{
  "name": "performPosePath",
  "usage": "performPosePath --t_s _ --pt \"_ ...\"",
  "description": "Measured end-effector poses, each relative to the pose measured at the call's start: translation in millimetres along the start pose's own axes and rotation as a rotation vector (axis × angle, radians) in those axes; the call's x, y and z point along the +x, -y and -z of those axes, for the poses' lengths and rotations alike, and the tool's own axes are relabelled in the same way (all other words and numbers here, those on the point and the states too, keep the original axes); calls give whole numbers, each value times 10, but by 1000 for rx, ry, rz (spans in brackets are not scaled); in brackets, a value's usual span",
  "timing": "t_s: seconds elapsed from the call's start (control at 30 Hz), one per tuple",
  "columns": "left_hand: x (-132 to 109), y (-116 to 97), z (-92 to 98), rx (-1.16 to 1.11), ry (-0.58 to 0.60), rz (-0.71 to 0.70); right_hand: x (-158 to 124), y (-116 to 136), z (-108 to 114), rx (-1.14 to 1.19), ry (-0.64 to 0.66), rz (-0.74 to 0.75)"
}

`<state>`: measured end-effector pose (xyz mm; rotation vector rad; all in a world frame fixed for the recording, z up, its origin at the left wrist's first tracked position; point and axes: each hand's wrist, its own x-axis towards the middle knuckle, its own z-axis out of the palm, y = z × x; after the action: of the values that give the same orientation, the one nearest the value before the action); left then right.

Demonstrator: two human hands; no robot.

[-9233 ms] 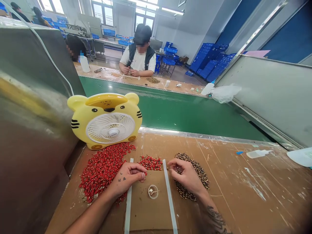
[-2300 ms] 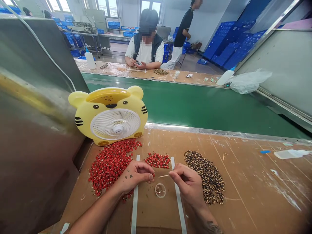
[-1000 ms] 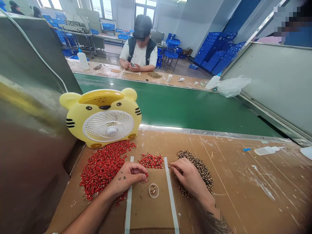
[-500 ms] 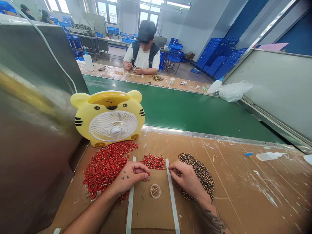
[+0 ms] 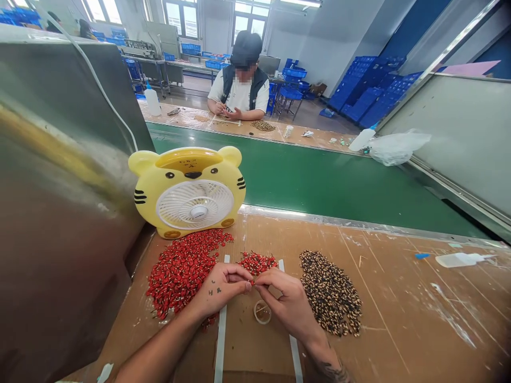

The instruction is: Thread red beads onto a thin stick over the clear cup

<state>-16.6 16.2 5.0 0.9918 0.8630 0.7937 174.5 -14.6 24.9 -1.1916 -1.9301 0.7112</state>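
Red and tiny, a piece sits pinched in our left hand, with our right hand close at its right; we cannot tell whether that one grips anything. Nearer us stands a clear cup; beyond the hands, a small pile. Left spreads a red heap before a yellow fan; dark beads lie right.

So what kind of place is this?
Probably a factory workshop: there's a red pile of small parts on the bench, a long green belt, and stacked blue crates behind.
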Motion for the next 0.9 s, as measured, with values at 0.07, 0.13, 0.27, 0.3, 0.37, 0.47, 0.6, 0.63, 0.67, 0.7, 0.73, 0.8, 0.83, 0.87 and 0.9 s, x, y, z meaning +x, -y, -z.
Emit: performPosePath --t_s 0.07,0.13,0.27,0.3,0.37,0.47,0.6,0.63,0.67,0.7,0.73,0.8,0.83,0.87,0.9 --pt "3 20 4 4 -2 -3 4 6 -11 -5 4 6" --pt "4 37 8 17 -6 -5 5 17 -15 -14 3 16" --pt "-5 45 8 75 -18 -20 0 39 -5 -42 -3 27" --pt "-7 44 7 91 -22 -24 -3 42 -3 -47 0 26" --pt "-10 45 6 113 -25 -29 -11 41 -7 -52 4 19" --pt "-5 59 12 126 -16 -38 -25 29 -34 -52 4 -9" --pt "-7 61 18 161 -39 -81 -42 23 -66 -44 -15 -88" --pt "-10 55 16 169 -45 -93 -44 27 -67 -41 -20 -106" --pt "-14 47 13 176 -51 -101 -45 32 -66 -39 -23 -122" --pt "-19 41 8 180 -55 -106 -44 38 -63 -38 -25 -136" --pt "-23 36 4 182 -58 -107 -42 43 -60 -38 -27 -151" --pt "-29 36 0 183 -59 -104 -35 46 -59 -37 -30 -176" --pt "-31 41 0 185 -63 -105 -32 42 -61 -33 -32 -185" --pt "-31 48 2 188 -65 -107 -30 35 -67 -26 -31 -190" --pt "-31 57 5 196 -68 -111 -30 26 -75 -20 -30 -191"
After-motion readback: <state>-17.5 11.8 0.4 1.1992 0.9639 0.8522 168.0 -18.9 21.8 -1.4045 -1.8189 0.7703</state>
